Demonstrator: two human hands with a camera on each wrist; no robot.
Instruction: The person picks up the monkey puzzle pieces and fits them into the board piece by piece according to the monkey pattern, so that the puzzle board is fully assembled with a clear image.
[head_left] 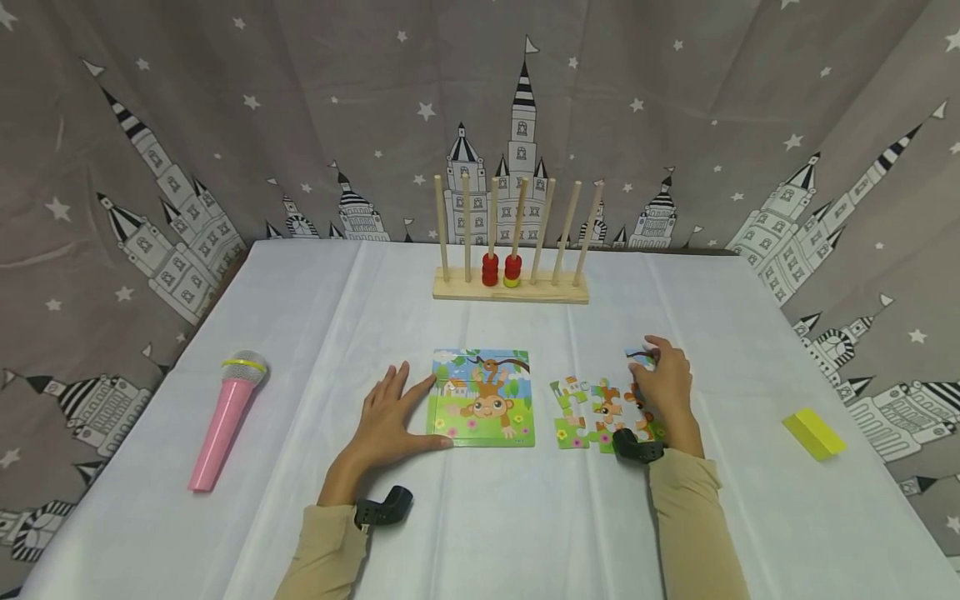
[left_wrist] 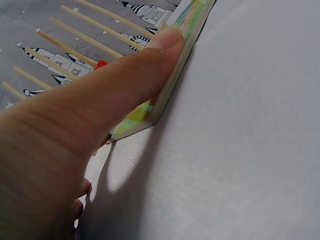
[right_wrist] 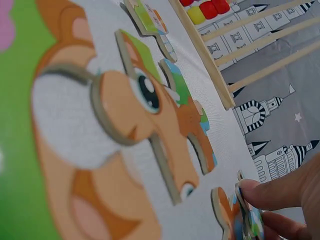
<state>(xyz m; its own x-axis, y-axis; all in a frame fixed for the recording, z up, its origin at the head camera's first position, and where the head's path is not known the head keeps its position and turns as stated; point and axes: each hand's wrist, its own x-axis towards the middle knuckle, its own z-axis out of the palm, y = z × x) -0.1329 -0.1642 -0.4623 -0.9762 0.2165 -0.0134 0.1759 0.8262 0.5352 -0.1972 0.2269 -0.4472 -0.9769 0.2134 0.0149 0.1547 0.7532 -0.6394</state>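
Observation:
A square monkey picture board [head_left: 480, 427] lies in the middle of the table. My left hand [head_left: 382, 429] spreads its fingers at the board's left side, and the thumb rests on its near edge; in the left wrist view the thumb [left_wrist: 145, 70] lies across the board's rim. To the right are loose jigsaw pieces [head_left: 607, 406] with monkey parts, spaced slightly apart. My right hand [head_left: 670, 387] is at their far right corner, where thumb and finger pinch a puzzle piece [right_wrist: 256, 224]. The hand and wrist camera partly hide the right-hand pieces.
A wooden peg rack [head_left: 510, 292] with red and yellow beads stands at the back. A pink toy microphone [head_left: 225, 425] lies at left. A folded yellow block or paper [head_left: 814, 433] sits at right. A grey castle-print curtain [head_left: 315, 100] hangs behind the white-covered table.

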